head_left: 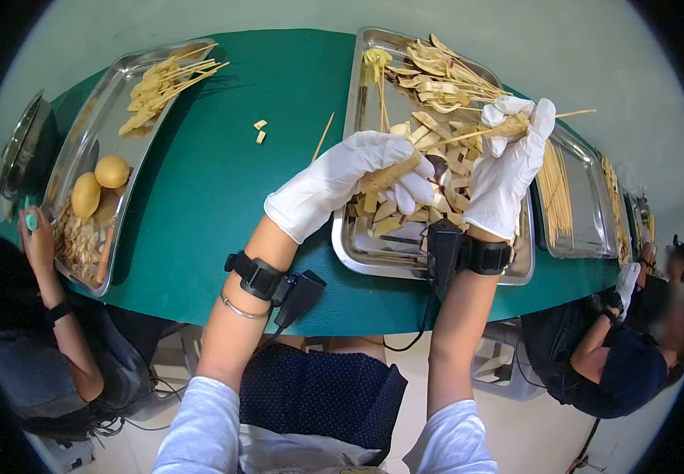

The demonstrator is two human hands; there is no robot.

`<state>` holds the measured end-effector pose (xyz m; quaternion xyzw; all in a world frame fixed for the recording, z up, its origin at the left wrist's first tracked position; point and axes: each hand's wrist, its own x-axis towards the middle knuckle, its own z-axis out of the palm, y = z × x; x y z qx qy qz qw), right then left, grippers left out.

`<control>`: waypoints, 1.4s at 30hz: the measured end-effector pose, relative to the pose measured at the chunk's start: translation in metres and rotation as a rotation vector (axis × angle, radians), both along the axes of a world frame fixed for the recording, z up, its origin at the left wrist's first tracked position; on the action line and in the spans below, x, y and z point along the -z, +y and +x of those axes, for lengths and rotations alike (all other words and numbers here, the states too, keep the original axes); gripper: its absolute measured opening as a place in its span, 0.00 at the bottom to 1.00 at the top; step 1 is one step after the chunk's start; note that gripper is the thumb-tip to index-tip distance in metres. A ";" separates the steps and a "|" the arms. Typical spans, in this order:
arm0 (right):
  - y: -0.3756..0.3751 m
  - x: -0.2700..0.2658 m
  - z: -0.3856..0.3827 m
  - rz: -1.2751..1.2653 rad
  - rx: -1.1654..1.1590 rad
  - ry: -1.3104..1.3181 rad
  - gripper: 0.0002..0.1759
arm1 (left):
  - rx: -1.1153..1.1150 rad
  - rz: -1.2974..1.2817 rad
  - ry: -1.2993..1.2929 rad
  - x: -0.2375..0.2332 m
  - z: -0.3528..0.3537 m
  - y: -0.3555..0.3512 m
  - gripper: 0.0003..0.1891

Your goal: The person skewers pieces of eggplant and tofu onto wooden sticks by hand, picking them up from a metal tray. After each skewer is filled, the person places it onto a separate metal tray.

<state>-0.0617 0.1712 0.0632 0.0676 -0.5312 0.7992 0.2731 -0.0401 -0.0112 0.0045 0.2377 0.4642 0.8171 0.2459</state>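
Observation:
Both my hands wear white gloves above the cut pieces in a metal tray (429, 267). My right hand (508, 162) is closed around a tan, rough-surfaced food piece (513, 125) on a wooden skewer (571, 114). The skewer sticks out on both sides, one end reaching toward my left hand (365, 170). My left hand is closed on another tan, rough food piece (389, 175); its exact kind does not show. Pale chunks with dark purple skin, resembling eggplant (385, 227), lie below. Filled skewers (444, 75) rest at the tray's far end.
On the green table (223, 197) lie two small pale pieces (260, 131) and a loose skewer (323, 136). A left tray (116, 229) holds potatoes (86, 195), peelings and filled skewers. Bare skewers (553, 189) lie in a right tray. Other people sit at both sides.

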 end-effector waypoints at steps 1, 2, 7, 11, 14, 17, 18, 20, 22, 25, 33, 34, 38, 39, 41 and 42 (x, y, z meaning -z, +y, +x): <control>-0.001 0.000 0.001 -0.003 0.007 0.001 0.29 | 0.000 0.012 0.003 0.000 0.000 0.000 0.22; -0.002 -0.001 0.001 -0.006 0.015 0.003 0.29 | 0.001 0.024 0.007 0.001 0.000 0.001 0.23; -0.005 -0.003 0.001 -0.051 0.011 0.008 0.29 | -0.010 0.007 0.015 -0.001 0.002 -0.001 0.22; -0.005 -0.004 0.003 -0.038 0.023 0.007 0.30 | -0.012 -0.011 0.024 -0.003 0.004 -0.001 0.22; -0.008 -0.005 0.003 -0.010 0.047 0.013 0.30 | -0.021 -0.026 0.038 -0.003 0.004 -0.001 0.22; -0.010 -0.005 0.003 -0.042 0.047 0.020 0.30 | -0.031 -0.039 0.030 -0.004 0.005 -0.001 0.22; -0.010 -0.005 0.004 -0.059 0.045 0.022 0.30 | -0.033 -0.040 0.024 -0.004 0.005 -0.001 0.22; -0.009 -0.006 0.005 -0.072 0.059 0.010 0.30 | -0.016 -0.028 0.028 -0.002 0.002 -0.001 0.22; -0.008 -0.005 0.004 -0.067 0.052 0.015 0.30 | -0.008 -0.020 0.033 -0.001 0.001 -0.001 0.22; -0.007 -0.003 0.001 -0.037 0.029 0.038 0.30 | -0.010 -0.019 0.037 -0.001 0.001 -0.001 0.22; -0.009 -0.003 0.002 0.005 0.059 0.034 0.31 | -0.013 0.011 0.042 0.000 0.001 0.000 0.22; -0.009 -0.003 0.002 0.017 0.064 0.038 0.31 | -0.016 0.012 0.044 0.000 0.001 0.000 0.22; -0.005 -0.002 0.002 0.093 0.049 0.042 0.31 | -0.020 0.030 0.045 0.004 -0.001 0.001 0.22; -0.004 -0.001 0.002 0.120 0.036 0.042 0.31 | -0.019 0.039 0.043 0.006 -0.002 0.001 0.22; -0.005 -0.002 0.004 0.151 0.039 0.045 0.32 | -0.032 0.032 0.036 0.007 -0.003 0.002 0.22; -0.005 -0.003 0.004 0.167 0.040 0.047 0.32 | -0.039 0.028 0.032 0.007 -0.003 0.002 0.22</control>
